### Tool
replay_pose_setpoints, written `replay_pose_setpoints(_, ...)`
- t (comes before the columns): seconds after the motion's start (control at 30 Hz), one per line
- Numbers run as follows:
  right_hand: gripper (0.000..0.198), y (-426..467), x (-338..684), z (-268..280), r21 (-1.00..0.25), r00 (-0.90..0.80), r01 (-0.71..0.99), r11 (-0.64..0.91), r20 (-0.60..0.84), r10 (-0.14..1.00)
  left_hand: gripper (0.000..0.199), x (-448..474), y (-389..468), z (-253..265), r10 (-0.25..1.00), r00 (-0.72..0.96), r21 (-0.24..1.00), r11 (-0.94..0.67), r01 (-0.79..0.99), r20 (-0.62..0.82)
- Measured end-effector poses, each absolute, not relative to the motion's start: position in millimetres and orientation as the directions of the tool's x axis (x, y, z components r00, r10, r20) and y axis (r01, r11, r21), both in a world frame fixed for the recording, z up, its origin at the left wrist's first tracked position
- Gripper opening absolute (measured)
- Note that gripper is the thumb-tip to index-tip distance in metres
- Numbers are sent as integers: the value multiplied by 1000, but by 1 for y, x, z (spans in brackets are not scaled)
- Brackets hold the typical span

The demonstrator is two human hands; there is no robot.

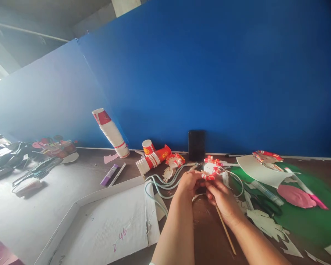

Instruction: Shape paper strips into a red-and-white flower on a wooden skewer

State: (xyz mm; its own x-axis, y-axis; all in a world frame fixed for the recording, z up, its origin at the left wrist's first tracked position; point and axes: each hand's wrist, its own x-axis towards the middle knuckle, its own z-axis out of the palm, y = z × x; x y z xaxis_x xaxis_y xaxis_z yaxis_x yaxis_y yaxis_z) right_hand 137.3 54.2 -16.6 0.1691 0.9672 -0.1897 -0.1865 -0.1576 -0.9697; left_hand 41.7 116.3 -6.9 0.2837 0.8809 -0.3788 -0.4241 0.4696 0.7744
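Closely together, both hands worked over the dark surface [202,230], a little short of its far edge and just in front of the black phone [196,145] that stood there. The red-and-white paper flower [210,170] was up at the fingertips. Beneath it, the right hand [222,198] had its fingers curled together on a wooden stick [226,232], which slanted down towards the near edge; the stick's upper end was hidden. The left hand [189,182] had bent fingers at the flower's left side, though whether they were clamped on it could not be told. Left of the hands lay a pale cable [156,193] and a cardboard tray [105,224]. Towards the far edge lay tipped paper cups [151,161], and further left leaned a tall cup stack [112,136]. Paper scraps [264,222] were scattered right of the hands, near a pink marker [306,188].
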Motion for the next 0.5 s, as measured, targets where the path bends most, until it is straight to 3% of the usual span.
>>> replay_pose_setpoints(0.27, 21, 57, 140, -23, -981, 151, -134, -139, -159, 976, 27, 43, 121, -17, 885, 334, 796, 447, -408, -325)
replay_pose_setpoints(0.5, 24, 60, 140, -24, -948, 150, -279, -156, -203, 968, 24, 42, 119, -17, 883, 307, 793, 458, -400, -355)
